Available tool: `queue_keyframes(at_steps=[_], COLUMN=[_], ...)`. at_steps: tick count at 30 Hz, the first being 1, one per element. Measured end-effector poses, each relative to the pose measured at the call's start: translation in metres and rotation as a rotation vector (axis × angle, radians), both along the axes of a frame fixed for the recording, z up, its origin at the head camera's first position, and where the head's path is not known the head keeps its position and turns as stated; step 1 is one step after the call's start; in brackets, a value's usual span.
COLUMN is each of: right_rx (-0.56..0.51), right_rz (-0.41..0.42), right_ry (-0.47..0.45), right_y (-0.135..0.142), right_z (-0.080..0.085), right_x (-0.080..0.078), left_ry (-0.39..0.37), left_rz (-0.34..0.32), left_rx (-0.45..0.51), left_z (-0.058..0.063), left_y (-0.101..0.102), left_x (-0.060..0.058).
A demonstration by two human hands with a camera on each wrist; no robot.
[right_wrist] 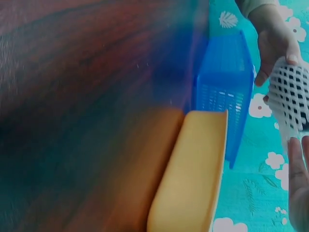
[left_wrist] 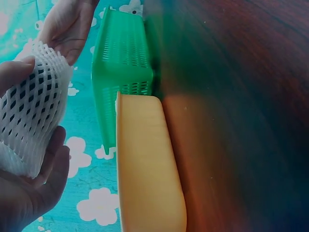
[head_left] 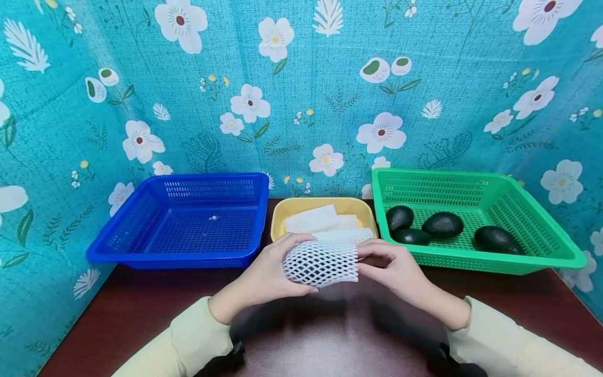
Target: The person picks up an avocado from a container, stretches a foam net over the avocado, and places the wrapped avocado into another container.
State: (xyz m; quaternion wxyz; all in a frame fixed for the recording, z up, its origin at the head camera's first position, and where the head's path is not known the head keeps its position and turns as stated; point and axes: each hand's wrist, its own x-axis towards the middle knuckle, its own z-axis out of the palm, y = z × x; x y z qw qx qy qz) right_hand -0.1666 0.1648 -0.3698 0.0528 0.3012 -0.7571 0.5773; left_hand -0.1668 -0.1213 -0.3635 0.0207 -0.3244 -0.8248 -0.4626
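A white foam net sleeve (head_left: 320, 263) lies sideways in front of me, with a dark oval fruit, like an avocado, showing through its mesh. My left hand (head_left: 266, 272) grips the sleeve around its left end, thumb below and fingers over the top. At the sleeve's right-hand opening, my right hand (head_left: 398, 269) holds the rim between thumb and fingers; some fingertips are hidden by the mesh. The left wrist view shows the sleeve (left_wrist: 36, 106) resting in the left palm. In the right wrist view, fingers of the right hand (right_wrist: 298, 179) meet the sleeve's near end.
Behind the hands, a yellow tray (head_left: 278, 209) contains several white foam sleeves (head_left: 311, 219). A blue basket (head_left: 176, 256) stands at the left. The green basket (head_left: 480, 262) at the right holds several dark avocados (head_left: 443, 225). A flowered cloth (head_left: 301, 94) hangs behind the brown table (head_left: 325, 345).
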Motion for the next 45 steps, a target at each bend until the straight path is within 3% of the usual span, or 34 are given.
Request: queue_keyframes(at_steps=[12, 21, 27, 34, 39, 45], right_rx=[0.065, 0.215, 0.337, 0.552, 0.629, 0.744], right_rz=[-0.017, -0.073, -0.067, -0.155, -0.141, -0.129], right_ry=[0.149, 0.208, 0.164, 0.119, 0.091, 0.01], right_y=[0.035, 0.077, 0.102, 0.12, 0.13, 0.137], right_z=[0.021, 0.037, 0.041, 0.038, 0.033, 0.027], right_x=[-0.015, -0.03, -0.039, -0.05, -0.058, -0.069], left_ry=[0.006, 0.069, 0.045, 0.063, 0.006, 0.005], left_rz=[0.019, 0.057, 0.105, 0.197, 0.285, 0.377], left_rx=[-0.013, -0.015, -0.022, -0.008, 0.001, -0.008], left_z=[0.016, 0.029, 0.037, 0.045, 0.05, 0.052], left_y=[-0.004, -0.012, -0.02, -0.041, -0.057, -0.075], left_x=[0.005, 0.006, 0.007, 0.004, 0.003, -0.002])
